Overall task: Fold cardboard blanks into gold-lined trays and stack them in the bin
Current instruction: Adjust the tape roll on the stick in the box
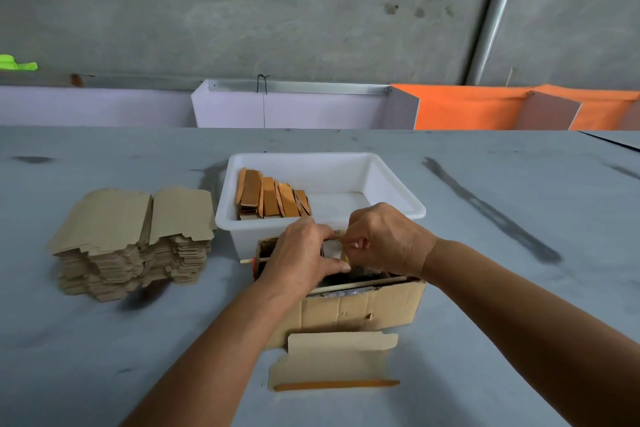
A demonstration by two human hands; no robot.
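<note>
A big grey table (pixel 104 340) fills most of the view, with a grey wall (pixel 242 3) behind it. A white bin (pixel 398 184) sits in the middle of the table, and a row of folded gold-lined trays (pixel 270 198) stands on edge in its left side. To the left of the bin is a tall stack of flat cardboard blanks (pixel 131 239). Just in front of the bin is a brown cardboard box (pixel 360 308), open at the top, with a thin wooden stick (pixel 360 282) lying across it. Both hands are over this box, close together. The left hand (pixel 304 253) has its fingers bent down over a small piece, and its thumb points toward the other hand. The right hand (pixel 384 236) has its fingers curled in, and the tips seem to pinch a small pale strip (pixel 344 246) between the two hands. The piece is mostly hidden, so I cannot tell just what it is. In front of the box, near the person, one partly folded blank (pixel 336 360) lies flat on the table, with a thin gold edge showing along its near side.
</note>
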